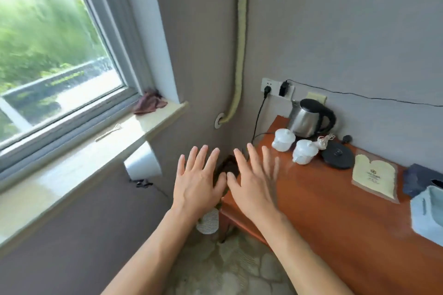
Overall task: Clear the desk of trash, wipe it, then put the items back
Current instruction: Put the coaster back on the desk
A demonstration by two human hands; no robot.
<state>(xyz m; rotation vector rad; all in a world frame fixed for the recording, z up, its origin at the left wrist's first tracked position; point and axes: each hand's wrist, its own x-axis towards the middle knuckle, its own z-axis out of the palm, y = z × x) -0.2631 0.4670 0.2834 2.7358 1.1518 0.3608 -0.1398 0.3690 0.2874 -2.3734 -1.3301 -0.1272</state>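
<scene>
Over the table corner both hands, left and right, hover with fingers spread, holding nothing; kettle, cups, pouch still on it, looks barely started.

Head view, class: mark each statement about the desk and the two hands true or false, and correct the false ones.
1. Both hands, left hand and right hand, are open and hold nothing. True.
2. The kettle lies on its side. False: it stands upright.
3. Two white lidded cups stand in front of the kettle. True.
4. The crumpled cloth lies on the desk. False: it lies on the windowsill.
</scene>
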